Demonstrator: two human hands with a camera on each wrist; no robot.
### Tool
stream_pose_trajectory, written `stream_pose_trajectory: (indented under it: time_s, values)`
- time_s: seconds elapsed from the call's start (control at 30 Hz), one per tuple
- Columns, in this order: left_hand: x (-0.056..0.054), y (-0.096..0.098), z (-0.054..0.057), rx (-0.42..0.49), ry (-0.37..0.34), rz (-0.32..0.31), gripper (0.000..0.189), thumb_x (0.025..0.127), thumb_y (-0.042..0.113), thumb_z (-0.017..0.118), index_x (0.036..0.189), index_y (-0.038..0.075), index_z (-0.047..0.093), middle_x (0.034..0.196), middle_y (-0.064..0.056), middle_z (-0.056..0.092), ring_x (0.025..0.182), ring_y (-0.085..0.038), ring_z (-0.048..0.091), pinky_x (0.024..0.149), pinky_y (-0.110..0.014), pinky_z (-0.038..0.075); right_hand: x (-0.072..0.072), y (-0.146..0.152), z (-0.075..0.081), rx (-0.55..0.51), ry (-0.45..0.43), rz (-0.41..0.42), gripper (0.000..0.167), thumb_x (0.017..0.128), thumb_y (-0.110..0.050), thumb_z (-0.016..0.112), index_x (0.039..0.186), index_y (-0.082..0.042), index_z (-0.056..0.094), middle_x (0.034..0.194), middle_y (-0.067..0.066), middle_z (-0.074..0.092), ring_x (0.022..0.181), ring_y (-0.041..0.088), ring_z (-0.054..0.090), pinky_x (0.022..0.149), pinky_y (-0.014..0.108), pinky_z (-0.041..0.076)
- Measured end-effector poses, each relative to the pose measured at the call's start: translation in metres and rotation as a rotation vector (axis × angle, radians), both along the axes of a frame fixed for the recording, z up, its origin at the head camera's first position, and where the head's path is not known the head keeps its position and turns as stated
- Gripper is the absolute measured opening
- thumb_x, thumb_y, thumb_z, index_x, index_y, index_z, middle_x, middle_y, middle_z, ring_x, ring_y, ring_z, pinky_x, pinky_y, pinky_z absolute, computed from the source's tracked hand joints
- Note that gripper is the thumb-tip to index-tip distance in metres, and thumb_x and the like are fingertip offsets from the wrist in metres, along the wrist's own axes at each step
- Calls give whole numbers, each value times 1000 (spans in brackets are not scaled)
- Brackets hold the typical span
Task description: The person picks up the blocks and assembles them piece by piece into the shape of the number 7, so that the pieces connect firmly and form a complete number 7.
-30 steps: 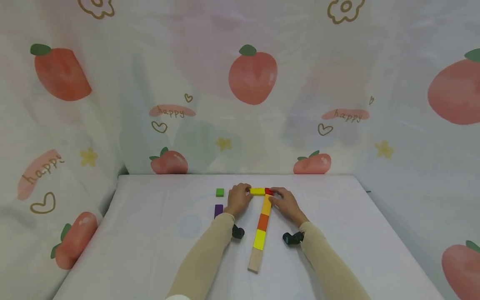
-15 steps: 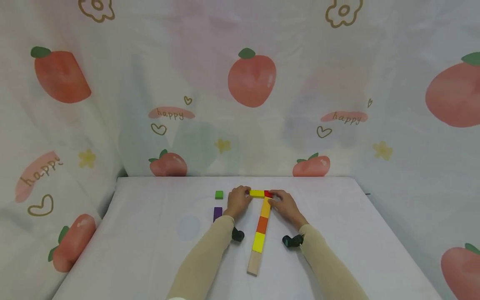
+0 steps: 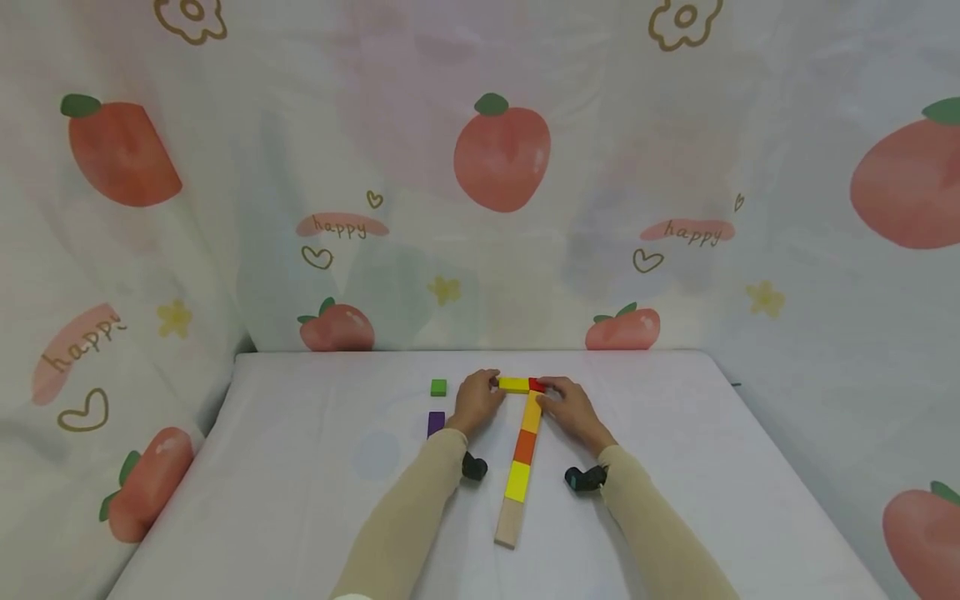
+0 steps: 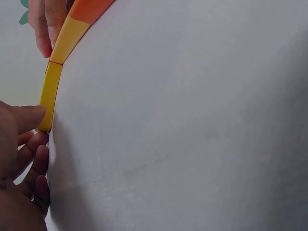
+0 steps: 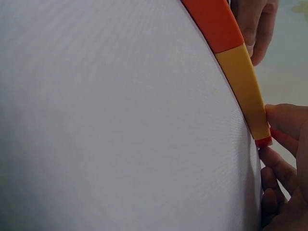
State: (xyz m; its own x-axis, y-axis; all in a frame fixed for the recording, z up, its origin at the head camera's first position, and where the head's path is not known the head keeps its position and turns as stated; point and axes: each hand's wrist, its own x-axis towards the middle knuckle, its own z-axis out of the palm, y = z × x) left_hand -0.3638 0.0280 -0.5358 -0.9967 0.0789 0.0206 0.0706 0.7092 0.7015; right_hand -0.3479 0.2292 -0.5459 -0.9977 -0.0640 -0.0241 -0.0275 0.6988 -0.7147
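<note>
Pinching a narrow yellow block (image 3: pixel 514 385) is the left hand (image 3: pixel 477 402); at its 3 o'clock the right hand (image 3: pixel 573 408) grips a red block (image 3: pixel 536 384). Toward 6 run an amber block (image 3: pixel 532 412), orange block (image 3: pixel 525 447), broad yellow block (image 3: pixel 517 482), wooden block (image 3: pixel 509 522). A green block (image 3: pixel 438 387) lies at the left hand's 9, a partly covered purple block (image 3: pixel 436 422) at 8.

Pale pastel cloth backdrop (image 3: pixel 405 83) has cute red printed peaches (image 3: pixel 502 160) plus pink "happy" patches (image 3: pixel 342 225), right behind the white tabletop (image 3: pixel 285 500).
</note>
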Motion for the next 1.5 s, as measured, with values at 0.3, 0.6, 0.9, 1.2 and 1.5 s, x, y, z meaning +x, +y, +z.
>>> stream_pose_trajectory:
  time_s: [0.3, 0.6, 0.9, 1.2, 1.5]
  values:
    - [6, -6, 5, 14, -42, -4, 39, 93, 24, 67, 130, 12, 61, 118, -7, 65, 105, -20, 59, 100, -38, 51, 0, 0, -1, -24, -31, -12, 47, 96, -31, 61, 140, -17, 54, 149, 13, 47, 141, 36, 36, 116, 60, 25]
    - [9, -9, 11, 40, -44, -14, 36, 94, 25, 66, 128, 13, 62, 117, -5, 64, 106, -20, 59, 98, -37, 52, 0, 1, 2, -23, -16, -13, 47, 96, -30, 62, 139, -16, 55, 148, 13, 48, 141, 36, 37, 116, 59, 25]
    - [14, -15, 17, 45, 3, -38, 34, 95, 28, 65, 127, 15, 63, 118, -4, 63, 106, -19, 60, 96, -36, 53, -1, 1, 1, -30, -21, -19, 47, 95, -30, 63, 139, -17, 55, 148, 13, 47, 141, 36, 37, 117, 59, 25]
    - [21, -26, 29, 72, 70, -45, 33, 95, 28, 66, 125, 17, 63, 118, -4, 64, 104, -18, 59, 93, -35, 53, -3, 1, 0, -9, -6, -16, 46, 96, -29, 62, 139, -17, 55, 149, 13, 46, 141, 37, 36, 116, 59, 26]
    - [34, -44, 37, 105, 157, -114, 34, 95, 28, 64, 126, 12, 63, 119, -6, 65, 107, -21, 60, 92, -38, 52, -1, 1, -1, -24, -7, -13, 46, 96, -29, 62, 139, -16, 55, 149, 13, 46, 141, 36, 36, 117, 59, 25]
